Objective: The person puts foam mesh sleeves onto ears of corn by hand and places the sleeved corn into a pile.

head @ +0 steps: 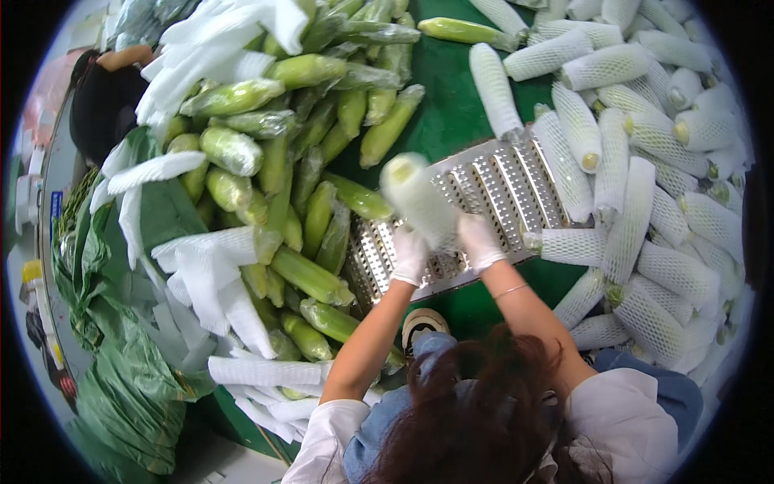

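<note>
Over a perforated metal tray [507,199] with raised ridges, my two gloved hands hold one ear of corn in a white foam net sleeve [417,193]; the ear is blurred. My left hand [410,253] grips its lower left side, and my right hand [478,239] is at its lower right side. To the left lies a heap of green corn ears in clear film [311,278]. A pile of corn ears in white foam nets [671,266] lies to the right. One netted ear [494,91] rests with its lower end at the tray's top edge.
Flat foam net sleeves [208,266] lie on and beside the left heap. A large green plastic sack [130,387] stands at the lower left. The surface below is green [444,109]. Another person [106,106] is partly visible at the upper left.
</note>
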### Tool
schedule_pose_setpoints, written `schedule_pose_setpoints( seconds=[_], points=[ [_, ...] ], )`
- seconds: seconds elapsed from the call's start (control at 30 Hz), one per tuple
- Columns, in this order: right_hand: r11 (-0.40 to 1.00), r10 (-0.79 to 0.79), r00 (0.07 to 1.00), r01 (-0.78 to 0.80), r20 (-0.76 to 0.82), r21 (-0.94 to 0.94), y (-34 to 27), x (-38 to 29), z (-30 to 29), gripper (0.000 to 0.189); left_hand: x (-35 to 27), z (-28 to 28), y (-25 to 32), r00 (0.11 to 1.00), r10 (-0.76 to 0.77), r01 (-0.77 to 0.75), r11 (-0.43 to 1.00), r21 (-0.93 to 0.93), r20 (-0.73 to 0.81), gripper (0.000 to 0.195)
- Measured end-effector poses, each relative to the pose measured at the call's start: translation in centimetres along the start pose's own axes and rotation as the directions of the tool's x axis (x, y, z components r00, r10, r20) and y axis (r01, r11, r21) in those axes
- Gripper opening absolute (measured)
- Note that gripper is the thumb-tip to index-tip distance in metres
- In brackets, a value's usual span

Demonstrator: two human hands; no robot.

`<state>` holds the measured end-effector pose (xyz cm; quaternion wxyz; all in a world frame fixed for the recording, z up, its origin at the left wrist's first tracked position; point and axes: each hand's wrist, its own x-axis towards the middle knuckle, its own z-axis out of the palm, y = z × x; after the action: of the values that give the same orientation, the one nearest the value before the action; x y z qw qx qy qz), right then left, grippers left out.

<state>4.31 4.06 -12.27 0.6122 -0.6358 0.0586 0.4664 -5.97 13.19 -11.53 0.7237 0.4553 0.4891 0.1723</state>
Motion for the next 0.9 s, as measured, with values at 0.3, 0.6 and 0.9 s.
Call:
schedule_pose_setpoints(
  seconds=[0.3, 0.6, 0.9],
  points=[
    [0.312, -0.9, 0.429, 0.495, 0.085, 0.811, -20.9, -1.0, -12.4, 0.042, -10.9, 1.7, 19.0, 0.533, 0.835, -0.676, 0.322, 0.663, 0.138, 0.022],
    [0.863, -0.46, 0.729, 0.502, 0.507, 0.063, -15.1, -6.9, 3.5, 0.027, -15.5, -20.3, 25.9, 0.465, 0.884, 0.134, -0.133, 0.982, 0.056, 0.022],
    [0.734, -0.677, 0.66, 0.642, 0.327, 0.222, -11.8, -8.2, 8.3, 0.043, -11.6, -2.2, 19.3, 0.907, 0.403, -0.406, 0.748, 0.526, 0.127, 0.013]
  ],
)
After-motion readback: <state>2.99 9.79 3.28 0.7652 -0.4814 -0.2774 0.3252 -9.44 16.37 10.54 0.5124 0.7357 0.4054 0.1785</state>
